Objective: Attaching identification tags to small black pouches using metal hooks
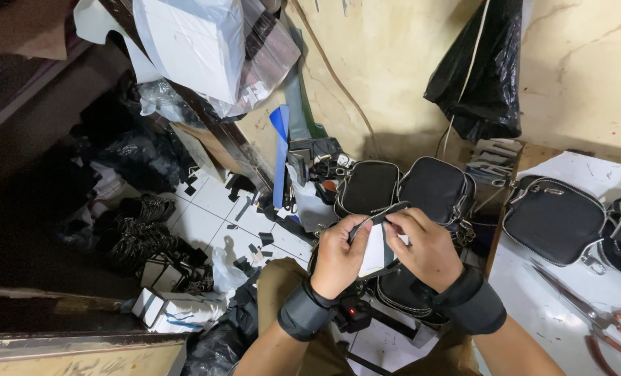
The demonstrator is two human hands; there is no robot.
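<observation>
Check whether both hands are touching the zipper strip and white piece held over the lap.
Touching. The head view shows the left hand pinching the zipper strip and white piece, while the right hand grips the strip's upper end with its fingertips.

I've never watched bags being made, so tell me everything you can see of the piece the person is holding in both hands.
The piece is a dark, matte, flat panel, fabric or faux leather by its look, with a silvery zipper along its upper edge and a white patch, perhaps paper or lining, on its lower face. It is held up, tilted, above the lap. The left hand grips its left end at the zipper; the right hand pinches its upper right edge. How far it reaches behind the hands is hidden.
</observation>
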